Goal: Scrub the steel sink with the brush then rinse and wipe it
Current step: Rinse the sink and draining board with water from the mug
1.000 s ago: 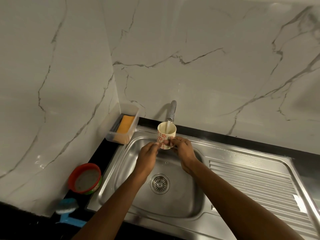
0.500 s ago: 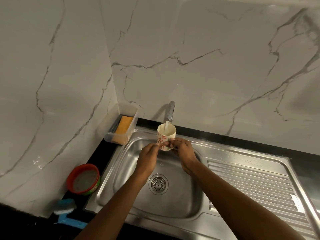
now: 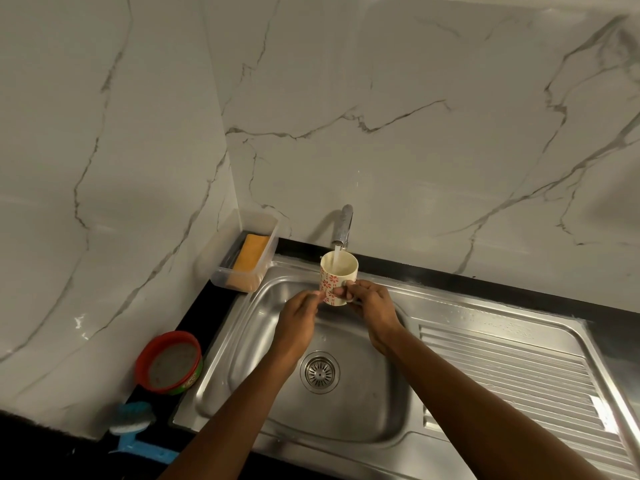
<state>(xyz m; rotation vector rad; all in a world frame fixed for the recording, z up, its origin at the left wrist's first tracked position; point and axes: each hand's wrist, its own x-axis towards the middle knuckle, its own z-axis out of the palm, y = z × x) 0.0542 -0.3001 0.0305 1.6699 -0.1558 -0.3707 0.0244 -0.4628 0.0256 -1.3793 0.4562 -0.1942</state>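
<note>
While water runs from the tap (image 3: pixel 343 226) into the cup (image 3: pixel 337 284), both hands are at the cup, held just under the spout and above the far side of the steel sink (image 3: pixel 242 344).

Right hand (image 3: pixel 372 306): fingers curled round the cup on its handle side, gripping it upright.
Left hand (image 3: pixel 298 320): fingertips meet the cup's lower near wall. I cannot tell whether they pinch it or only steady it.

Task items:
- Sink basin lies directly below both hands, with the drain (image 3: pixel 319 372) beneath and between the 2 wrists. No suds visible on the steel.
- Brush (image 3: pixel 133 419), blue, lies on the counter (image 3: pixel 207 306) well to the left of the left hand and nearer the person, touched by neither hand.
- Red tub (image 3: pixel 169 363) sits beyond the brush, to the left of the left forearm.
- Clear box (image 3: pixel 242 237) holding an orange pad stands left of the hands, by the wall.
- Drainboard (image 3: pixel 512 375) extends to the right of the right forearm.

Judgement: the step in hand is drawing water to pour over the basin. Whether this wets the steel ahead of scrubbing or serves as the rinse, the frame does not settle.

Next move calls for drawing the cup clear of the stream, keeping it level, then tipping it along the basin walls. The brush needs 1 free hand, likely the left.
</note>
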